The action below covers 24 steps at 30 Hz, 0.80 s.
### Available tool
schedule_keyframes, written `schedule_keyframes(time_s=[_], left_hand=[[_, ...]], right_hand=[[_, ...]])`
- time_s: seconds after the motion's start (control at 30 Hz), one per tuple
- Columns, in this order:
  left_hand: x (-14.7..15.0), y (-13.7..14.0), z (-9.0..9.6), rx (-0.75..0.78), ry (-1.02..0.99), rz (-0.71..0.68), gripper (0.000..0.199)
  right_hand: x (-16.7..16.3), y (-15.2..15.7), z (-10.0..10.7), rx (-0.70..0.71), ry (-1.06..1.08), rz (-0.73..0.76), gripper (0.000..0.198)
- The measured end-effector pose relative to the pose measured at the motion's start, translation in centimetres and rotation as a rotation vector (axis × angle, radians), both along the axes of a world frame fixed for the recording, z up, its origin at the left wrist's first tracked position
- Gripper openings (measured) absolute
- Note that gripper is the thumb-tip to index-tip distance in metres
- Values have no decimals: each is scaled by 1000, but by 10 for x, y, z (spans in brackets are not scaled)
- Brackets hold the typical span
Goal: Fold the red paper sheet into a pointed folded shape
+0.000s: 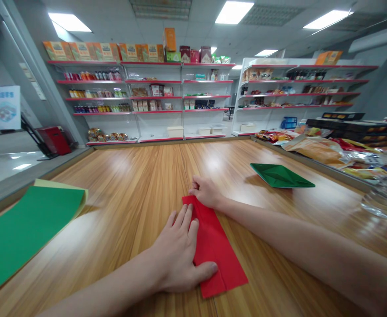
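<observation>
A folded strip of red paper lies lengthwise on the wooden table, with a crease line along it. My left hand rests flat over its left side, fingers stretched out and the thumb spread across the near part. At the far end, my right hand is closed with curled fingers, its lower edge against the paper's far right corner. No object shows in that fist; the undersides of its fingers are hidden. To the right sits a folded green paper piece, apart from both hands.
Green paper sheets, with a yellowish one beneath, lie at the left. A clear container stands at the right edge near packaged snacks. Beyond the table are stocked shelves and a red box.
</observation>
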<state>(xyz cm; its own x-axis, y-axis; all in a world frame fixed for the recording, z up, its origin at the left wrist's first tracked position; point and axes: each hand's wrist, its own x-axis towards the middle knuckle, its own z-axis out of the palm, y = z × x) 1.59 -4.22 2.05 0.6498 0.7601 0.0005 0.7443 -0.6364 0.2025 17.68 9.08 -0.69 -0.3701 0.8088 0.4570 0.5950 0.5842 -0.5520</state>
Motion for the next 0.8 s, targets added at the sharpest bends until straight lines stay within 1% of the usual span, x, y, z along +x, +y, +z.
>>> schedule_keyframes(time_s=[0.07, 0.13, 0.23, 0.33, 0.47, 0.63, 0.8], left_hand=[[0, 1, -1, -1, -2, -10, 92], [-1, 1, -1, 9, -4, -16, 92], [-1, 2, -2, 19, -10, -16, 92], [-1, 2, -2, 3, -9, -15, 90], [-2, 2, -3, -2, -11, -27, 92], [-2, 2, -2, -25, 15, -40, 94], [-2, 2, -1, -46, 12, -50, 95]], right_hand=[[9, -15, -1, -23, 30, 3, 26], [21, -36, 0, -54, 25, 56, 30], [35, -66, 3, -133, 23, 187, 32], [40, -83, 6, -147, 13, 216, 33], [37, -84, 7, -140, -8, 215, 34], [34, -80, 3, -110, -35, 190, 33], [32, -79, 0, -54, -76, 210, 29]])
